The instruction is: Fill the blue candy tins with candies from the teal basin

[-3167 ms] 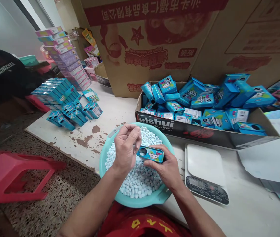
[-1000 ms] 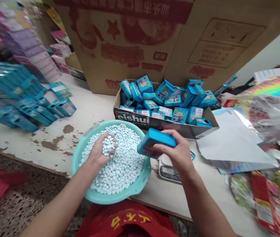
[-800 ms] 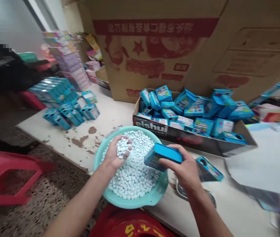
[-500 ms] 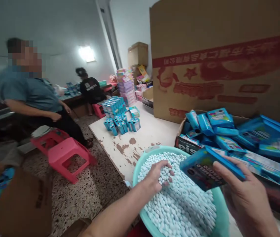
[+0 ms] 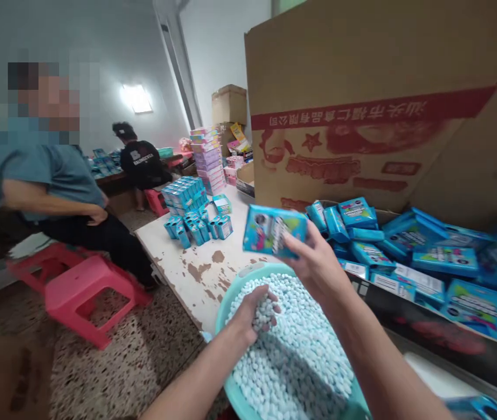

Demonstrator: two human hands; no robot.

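Note:
My left hand (image 5: pixel 252 315) is cupped around a small heap of pale blue candies (image 5: pixel 265 312), just over the round turquoise basin (image 5: pixel 224 312). Many more of the same pebble-like candies (image 5: pixel 292 361) fill that basin. Held up above its far rim is a blue printed candy box (image 5: pixel 270 230), gripped by my right hand (image 5: pixel 314 251) with the thumb across its front. Whether that box's end is open cannot be seen from here.
A carton (image 5: pixel 427 332) heaped with blue boxes (image 5: pixel 371 256) stands right of the basin, before a tall cardboard box (image 5: pixel 340 76). Blue boxes (image 5: pixel 198 224) and pink-purple packs (image 5: pixel 208 160) stand farther along the worn white table (image 5: pixel 178 262). A person (image 5: pixel 51 169) sits left by red stools (image 5: pixel 86 286); another person (image 5: pixel 139 163) sits farther back.
My right hand has carried the candy box from over the basin's right side, up and left, beyond its far rim. My left hand still holds candies. The camera view has shifted.

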